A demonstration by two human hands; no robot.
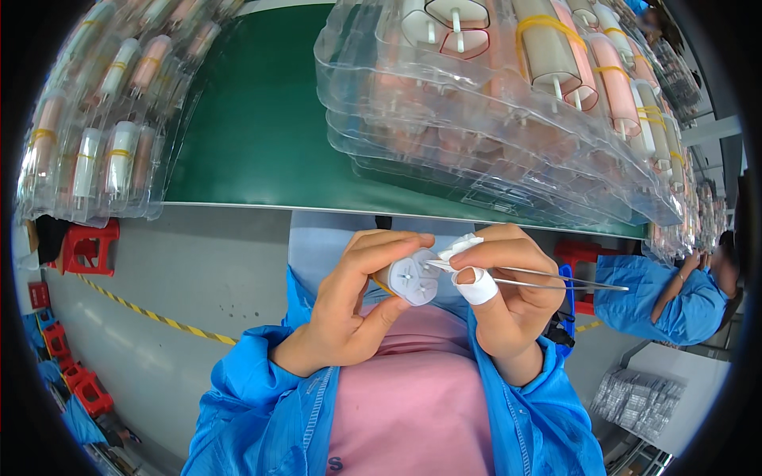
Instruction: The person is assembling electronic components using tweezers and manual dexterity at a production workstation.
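My left hand [349,289] is wrapped round a short bundle of capped tubes [413,279], held in front of my chest. Its pale grey, lobed end faces to the right, each lobe with a small pin or hole in its middle, and a bit of yellow band shows beside my fingers. Metal tweezers [556,279] are pinched in my right hand [512,289], their tips at the bundle's end; whether they touch it I cannot tell. A crumpled white piece, like tissue [460,246], sits at my right fingertips. White tape [478,287] circles my right thumb.
Beyond my hands runs a green-topped table [254,119]. Stacked clear plastic trays [476,135] hold banded pink, white and grey tubes; more trays [119,151] stand at the left. A co-worker in a blue smock [675,297] sits at the right. Red stools [91,246] stand on the floor.
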